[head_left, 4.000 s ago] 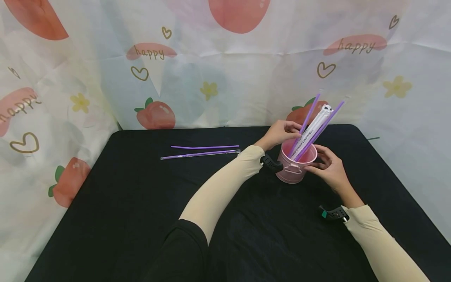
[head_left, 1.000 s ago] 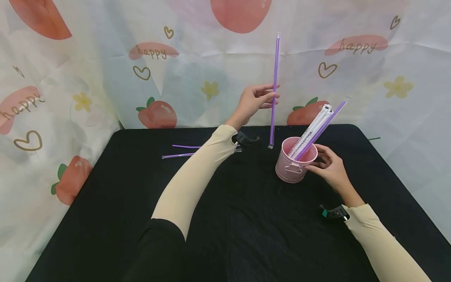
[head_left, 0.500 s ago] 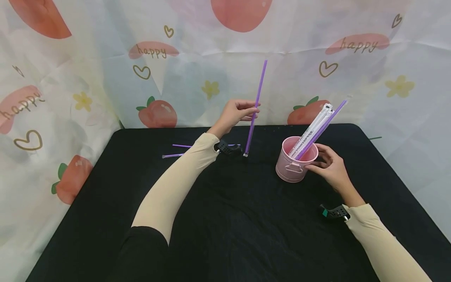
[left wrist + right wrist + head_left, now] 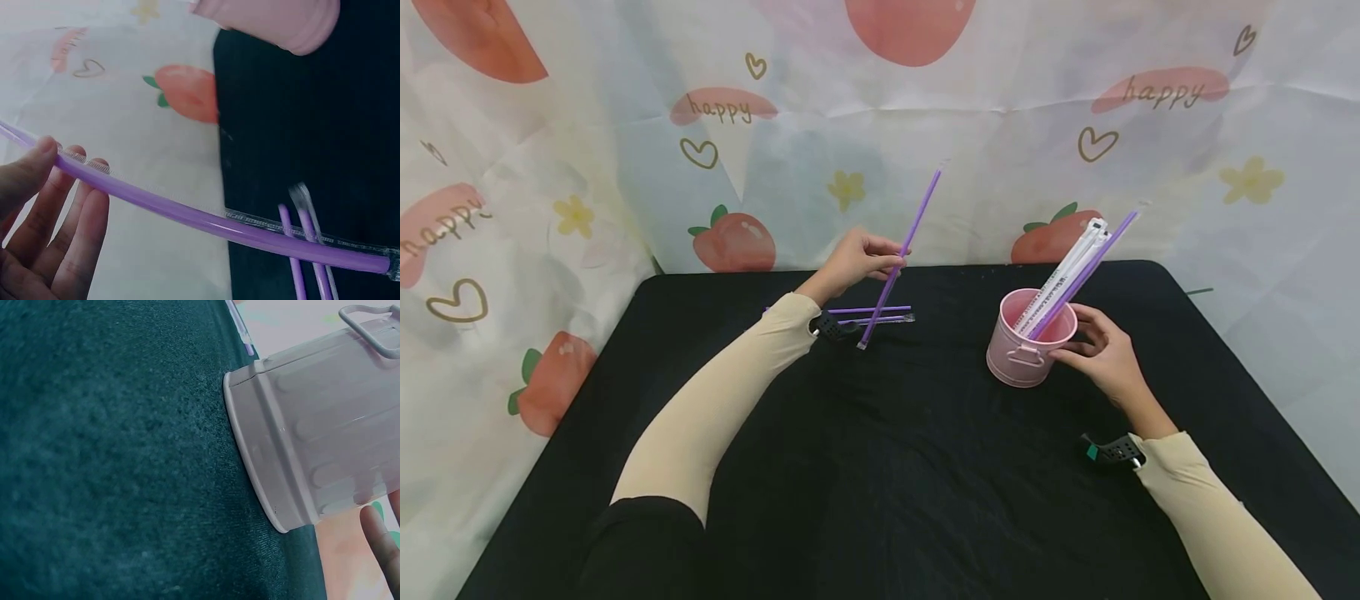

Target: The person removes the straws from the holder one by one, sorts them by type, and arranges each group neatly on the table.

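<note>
My left hand (image 4: 857, 262) pinches a purple drinking straw (image 4: 917, 218) in a clear wrapper between thumb and fingers. The straw slants above the table, its lower end in front of two purple straws lying there, an unwrapped-looking one (image 4: 876, 310) and a wrapped one (image 4: 891, 319). In the left wrist view the held straw (image 4: 187, 215) crosses in front of the fingers. My right hand (image 4: 1105, 358) holds the small pink bucket (image 4: 1018, 367) by its right side, thumb in front. Inside lean white paper-wrapped straws (image 4: 1060, 279) and a purple straw (image 4: 1093, 265).
A black cloth covers the table (image 4: 880, 467). Behind and to the left hangs a pale curtain (image 4: 925, 142) printed with peaches, hearts and the word "happy". The bucket has a small side handle (image 4: 1024, 358).
My left hand has drawn a wrapped purple straw out of the bucket, lifted it, then carried it left and lower, over the straws on the table. The right hand has stayed on the bucket.
</note>
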Tool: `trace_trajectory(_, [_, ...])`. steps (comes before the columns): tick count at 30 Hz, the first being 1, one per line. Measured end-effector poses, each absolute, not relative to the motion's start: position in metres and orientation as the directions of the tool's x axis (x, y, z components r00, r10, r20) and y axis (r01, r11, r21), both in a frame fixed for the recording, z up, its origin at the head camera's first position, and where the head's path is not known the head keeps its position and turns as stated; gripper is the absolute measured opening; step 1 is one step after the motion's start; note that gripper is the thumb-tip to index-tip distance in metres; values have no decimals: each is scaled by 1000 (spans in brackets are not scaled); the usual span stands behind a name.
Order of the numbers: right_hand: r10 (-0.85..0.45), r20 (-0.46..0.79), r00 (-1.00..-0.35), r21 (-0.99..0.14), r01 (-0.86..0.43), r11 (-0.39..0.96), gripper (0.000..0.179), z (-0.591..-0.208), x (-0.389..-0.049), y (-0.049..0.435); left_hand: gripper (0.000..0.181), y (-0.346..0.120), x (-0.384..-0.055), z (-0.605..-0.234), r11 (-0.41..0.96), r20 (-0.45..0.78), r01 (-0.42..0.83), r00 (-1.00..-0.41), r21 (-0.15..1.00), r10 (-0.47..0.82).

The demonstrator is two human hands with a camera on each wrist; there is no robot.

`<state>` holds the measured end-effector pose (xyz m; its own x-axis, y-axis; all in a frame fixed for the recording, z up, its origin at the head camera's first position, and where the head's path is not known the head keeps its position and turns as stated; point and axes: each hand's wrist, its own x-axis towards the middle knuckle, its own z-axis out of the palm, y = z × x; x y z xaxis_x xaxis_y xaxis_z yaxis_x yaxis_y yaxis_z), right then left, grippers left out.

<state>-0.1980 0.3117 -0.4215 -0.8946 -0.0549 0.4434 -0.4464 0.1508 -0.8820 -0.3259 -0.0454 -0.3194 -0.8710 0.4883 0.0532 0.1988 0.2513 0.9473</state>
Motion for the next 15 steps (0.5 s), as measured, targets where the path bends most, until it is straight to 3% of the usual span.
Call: trace_trajectory(15, [-54,444,-894,-881,-447,157,67,-421,-197,311,25,-99,-323,-335,467,-109,175,-848,867,519])
